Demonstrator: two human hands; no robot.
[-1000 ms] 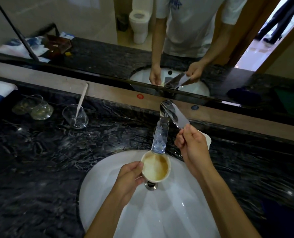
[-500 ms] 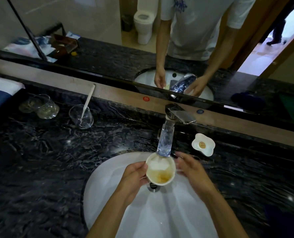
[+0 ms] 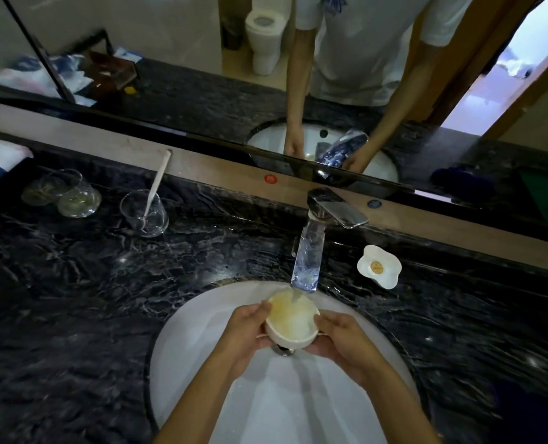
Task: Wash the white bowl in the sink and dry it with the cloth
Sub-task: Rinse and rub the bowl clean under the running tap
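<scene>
small round white ceramic bowl (image 3: 293, 322) showing yellowish-brown film inside. oval white porcelain sink (image 3: 202, 363) sitting in black stone countertop with pale grey veining (image 3: 74, 299). flower-shaped white dish (image 3: 380, 266) carrying a round tan spot. shiny chrome faucet (image 3: 333, 209) reflecting grey. red round sticker (image 3: 269, 178), blue round sticker (image 3: 374, 203) showing on beige ledge (image 3: 218, 168).

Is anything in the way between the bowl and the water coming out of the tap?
No, nothing visible is in the way. The left hand and right hand both hold the white bowl by its sides over the sink, and water from the tap falls straight into it.
</scene>
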